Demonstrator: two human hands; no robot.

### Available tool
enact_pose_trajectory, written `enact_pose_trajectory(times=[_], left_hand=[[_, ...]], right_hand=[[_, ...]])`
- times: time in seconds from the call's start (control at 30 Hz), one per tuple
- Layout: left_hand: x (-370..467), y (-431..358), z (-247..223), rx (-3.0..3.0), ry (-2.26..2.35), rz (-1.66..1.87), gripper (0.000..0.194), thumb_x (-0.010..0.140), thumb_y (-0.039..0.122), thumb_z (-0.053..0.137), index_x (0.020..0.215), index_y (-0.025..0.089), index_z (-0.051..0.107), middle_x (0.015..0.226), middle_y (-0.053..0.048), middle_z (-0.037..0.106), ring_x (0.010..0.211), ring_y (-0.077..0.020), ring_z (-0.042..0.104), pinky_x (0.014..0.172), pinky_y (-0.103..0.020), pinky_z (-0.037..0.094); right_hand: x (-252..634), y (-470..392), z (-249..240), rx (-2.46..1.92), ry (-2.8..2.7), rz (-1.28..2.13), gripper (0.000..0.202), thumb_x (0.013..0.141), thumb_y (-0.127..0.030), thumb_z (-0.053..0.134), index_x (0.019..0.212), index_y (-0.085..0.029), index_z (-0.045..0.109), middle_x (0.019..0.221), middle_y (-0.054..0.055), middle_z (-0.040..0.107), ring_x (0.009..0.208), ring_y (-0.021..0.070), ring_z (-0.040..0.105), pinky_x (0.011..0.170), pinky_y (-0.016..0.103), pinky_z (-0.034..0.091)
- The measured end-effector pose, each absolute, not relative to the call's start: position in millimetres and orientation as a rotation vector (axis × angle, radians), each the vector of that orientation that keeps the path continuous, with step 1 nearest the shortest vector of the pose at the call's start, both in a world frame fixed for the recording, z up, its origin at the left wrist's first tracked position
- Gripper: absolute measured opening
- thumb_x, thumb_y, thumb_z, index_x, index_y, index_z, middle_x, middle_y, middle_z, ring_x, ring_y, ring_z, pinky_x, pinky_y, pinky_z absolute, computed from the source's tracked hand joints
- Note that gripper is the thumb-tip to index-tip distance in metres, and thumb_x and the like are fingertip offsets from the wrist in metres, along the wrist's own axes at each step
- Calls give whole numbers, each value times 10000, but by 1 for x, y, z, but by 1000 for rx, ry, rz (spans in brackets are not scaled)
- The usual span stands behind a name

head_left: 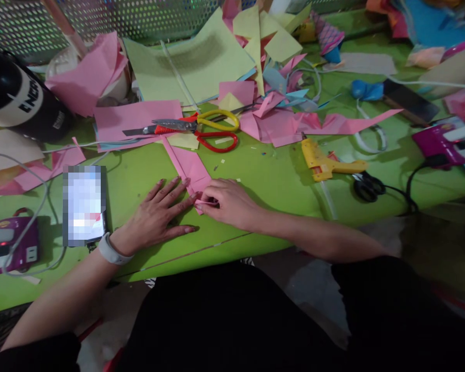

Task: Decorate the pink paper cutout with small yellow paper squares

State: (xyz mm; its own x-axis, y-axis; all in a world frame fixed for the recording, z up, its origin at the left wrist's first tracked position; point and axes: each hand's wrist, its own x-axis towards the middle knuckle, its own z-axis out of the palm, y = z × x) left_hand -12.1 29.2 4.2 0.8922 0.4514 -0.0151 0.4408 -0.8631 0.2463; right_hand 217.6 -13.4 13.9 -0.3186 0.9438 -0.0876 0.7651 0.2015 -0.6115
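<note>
A strip of pink paper (191, 168) with fold lines lies on the green tabletop in front of me. My left hand (160, 214) rests flat with its fingers spread, the fingertips touching the left edge of the paper. My right hand (230, 204) pinches the near end of the strip, which is folded up between thumb and fingers. Just beyond the strip lie scissors (207, 129) with one yellow and one red handle. Their blades rest over a red-handled cutting tool (166, 126), partly covered.
A phone (84, 204) and a black bottle (23, 98) are at left. Pink and yellow paper sheets (194, 57) and scraps fill the back. At right are a yellow glue gun (329, 161), black-handled scissors (368, 187), a dark phone (409, 101) and a purple power block (434, 147) with cables.
</note>
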Motion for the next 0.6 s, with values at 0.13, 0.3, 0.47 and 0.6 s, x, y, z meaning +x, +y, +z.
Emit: enact_pose_trajectory(times=[0.13,0.3,0.47,0.6], left_hand=[[-12,29,5,2820,683,55,762,914,683,488,1544,277,347,1660,-77,225,1530,-296,212,1256,-504,165],[-12,29,4,2795,686,84,784,906,679,507,1566,311,299,1664,-49,221,1523,-308,230,1258,-500,156],[-11,28,4,2793,689,94,784,905,682,508,1568,325,289,1661,-47,230,1521,-311,238,1254,-515,170],[-11,28,4,2811,695,90,768,914,692,475,1549,279,349,1657,-79,236,1527,-306,222,1257,-507,158]], right_hand=[[218,-14,13,-1594,-2174,810,187,911,-270,648,743,-195,614,868,36,683,857,190,597,769,344,380],[217,-14,13,-1598,-2179,786,190,907,-268,649,736,-198,600,850,35,678,831,186,587,756,342,369],[217,-14,13,-1602,-2182,777,200,910,-266,639,729,-201,582,850,34,673,818,184,576,745,340,369],[217,-14,12,-1602,-2189,770,211,906,-265,646,721,-198,571,842,33,667,810,179,572,747,341,370]])
